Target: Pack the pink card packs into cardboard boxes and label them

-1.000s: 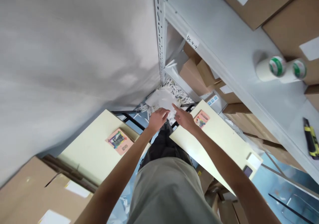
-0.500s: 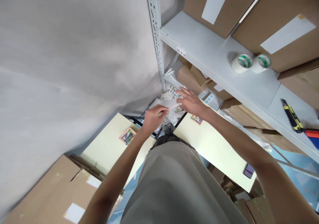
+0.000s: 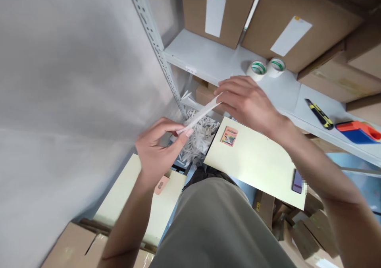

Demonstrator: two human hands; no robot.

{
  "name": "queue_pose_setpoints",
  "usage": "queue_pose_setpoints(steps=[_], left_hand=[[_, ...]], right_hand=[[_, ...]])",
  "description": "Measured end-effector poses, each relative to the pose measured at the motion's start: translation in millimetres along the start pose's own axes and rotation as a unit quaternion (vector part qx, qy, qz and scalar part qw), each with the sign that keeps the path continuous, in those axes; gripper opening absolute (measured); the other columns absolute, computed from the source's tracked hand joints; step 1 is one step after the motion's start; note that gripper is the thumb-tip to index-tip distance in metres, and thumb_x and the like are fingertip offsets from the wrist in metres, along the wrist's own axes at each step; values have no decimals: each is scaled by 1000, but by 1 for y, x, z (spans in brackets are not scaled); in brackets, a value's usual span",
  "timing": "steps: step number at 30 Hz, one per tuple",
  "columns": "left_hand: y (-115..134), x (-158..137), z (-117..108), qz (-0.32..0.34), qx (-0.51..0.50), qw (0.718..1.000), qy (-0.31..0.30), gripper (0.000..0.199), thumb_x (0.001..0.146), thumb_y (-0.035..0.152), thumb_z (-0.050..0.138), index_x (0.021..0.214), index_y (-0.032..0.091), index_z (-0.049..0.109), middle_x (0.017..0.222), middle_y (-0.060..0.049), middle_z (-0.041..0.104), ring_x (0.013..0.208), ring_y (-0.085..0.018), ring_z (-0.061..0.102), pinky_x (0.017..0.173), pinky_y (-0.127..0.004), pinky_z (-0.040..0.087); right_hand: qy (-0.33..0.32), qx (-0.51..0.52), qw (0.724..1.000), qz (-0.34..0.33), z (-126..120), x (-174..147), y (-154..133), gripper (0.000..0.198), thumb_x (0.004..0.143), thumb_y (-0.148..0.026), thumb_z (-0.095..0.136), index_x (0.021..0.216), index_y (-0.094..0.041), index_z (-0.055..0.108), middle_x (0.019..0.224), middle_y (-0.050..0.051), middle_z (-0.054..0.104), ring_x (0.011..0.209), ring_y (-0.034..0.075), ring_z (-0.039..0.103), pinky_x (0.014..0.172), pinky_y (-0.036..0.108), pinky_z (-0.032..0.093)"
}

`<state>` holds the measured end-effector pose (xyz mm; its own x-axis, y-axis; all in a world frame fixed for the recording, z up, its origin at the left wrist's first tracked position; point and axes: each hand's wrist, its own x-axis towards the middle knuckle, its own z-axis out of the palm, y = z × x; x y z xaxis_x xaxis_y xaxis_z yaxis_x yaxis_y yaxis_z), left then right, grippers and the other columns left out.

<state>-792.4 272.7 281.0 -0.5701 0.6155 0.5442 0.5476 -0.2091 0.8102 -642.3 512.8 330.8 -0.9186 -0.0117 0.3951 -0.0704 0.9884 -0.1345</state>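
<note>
A thin white paper strip (image 3: 202,113) stretches between my two hands, slanting up to the right. My left hand (image 3: 157,145) pinches its lower end between thumb and fingers. The upper end is at the fingers of my right hand (image 3: 247,103), whose thumb is hidden. Below the strip lies a heap of shredded white paper scraps (image 3: 204,141). A small pinkish picture card (image 3: 229,136) rests on the cream tabletop (image 3: 258,164) to the right. Another pinkish card (image 3: 161,185) lies on the left cream tabletop (image 3: 119,192), beside my left wrist.
A grey metal shelf (image 3: 202,49) holds cardboard boxes (image 3: 220,14), tape rolls (image 3: 257,70), a yellow-black utility knife (image 3: 319,114) and an orange-and-blue object (image 3: 357,132). A phone (image 3: 297,180) lies on the right tabletop. The wall (image 3: 74,81) stands at left.
Both hands have come up and nearer to me and moved apart, with the strip stretched between them. The view has shifted, so the shelf appears further left.
</note>
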Motion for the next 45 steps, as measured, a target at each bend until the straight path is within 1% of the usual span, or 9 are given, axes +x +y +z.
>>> queue_pose_setpoints(steps=[8, 14, 20, 24, 30, 36, 40, 42, 45], left_hand=[[99, 1, 58, 85, -42, 991, -95, 31, 92, 17, 85, 113, 40, 83, 94, 3, 80, 70, -17, 73, 56, -33, 63], [140, -49, 162, 109, -107, 961, -230, 48, 97, 11, 78, 130, 44, 77, 100, 4, 81, 75, -14, 76, 65, -28, 66], [157, -147, 304, 93, -128, 929, -334, 21, 102, 12, 70, 114, 26, 81, 99, -1, 80, 84, -11, 78, 75, -22, 64], [150, -219, 390, 51, -76, 909, -407, 20, 105, 17, 66, 109, 25, 84, 100, -3, 80, 87, -13, 78, 77, -23, 63], [123, -303, 478, -30, -10, 858, -513, 20, 103, 18, 68, 105, 26, 86, 104, -3, 82, 91, -18, 80, 83, -28, 64], [66, -314, 480, -122, 54, 827, -545, 29, 99, 13, 63, 110, 29, 84, 113, -1, 85, 101, -22, 81, 94, -34, 64], [-21, -294, 441, -171, 232, 818, -498, 33, 94, 7, 60, 112, 24, 81, 117, -6, 85, 105, -25, 80, 101, -39, 62], [-61, -286, 418, -167, 299, 813, -471, 32, 92, 8, 63, 119, 17, 76, 135, -14, 78, 113, -27, 76, 103, -41, 60], [-98, -281, 390, -175, 320, 804, -469, 27, 90, 14, 73, 115, 9, 68, 139, -24, 72, 119, -29, 71, 102, -39, 58]], right_hand=[[52, -122, 989, 72, -121, -88, -27, 22, 116, -28, 54, 108, -27, 74, 120, 0, 79, 132, 26, 72, 114, 54, 57], [37, -137, 974, 177, -151, -233, -21, 27, 117, -34, 50, 122, -38, 75, 126, -2, 78, 126, 25, 72, 118, 58, 52], [23, -149, 963, 223, -130, -401, 7, 27, 110, -18, 53, 113, -33, 74, 117, 3, 80, 123, 25, 71, 110, 53, 54], [4, -140, 956, 258, -97, -504, 26, 24, 107, -12, 54, 104, -27, 73, 112, 5, 79, 112, 24, 70, 109, 49, 52], [-100, -101, 921, 362, -29, -626, 42, 31, 106, -8, 48, 101, -20, 77, 113, 12, 78, 106, 27, 65, 116, 49, 46], [-181, -35, 869, 460, 44, -693, 48, 40, 99, 0, 48, 112, -17, 82, 121, 16, 77, 113, 30, 64, 121, 53, 43], [-208, -27, 854, 476, 80, -708, 51, 43, 97, 3, 47, 112, -17, 82, 119, 15, 77, 114, 29, 64, 122, 52, 42], [-224, -36, 851, 474, 92, -711, 52, 44, 99, 2, 44, 109, -18, 82, 115, 14, 77, 113, 28, 65, 123, 51, 42], [-242, -35, 845, 475, 104, -713, 53, 45, 99, 2, 44, 107, -17, 83, 116, 14, 78, 116, 27, 67, 126, 50, 41]])
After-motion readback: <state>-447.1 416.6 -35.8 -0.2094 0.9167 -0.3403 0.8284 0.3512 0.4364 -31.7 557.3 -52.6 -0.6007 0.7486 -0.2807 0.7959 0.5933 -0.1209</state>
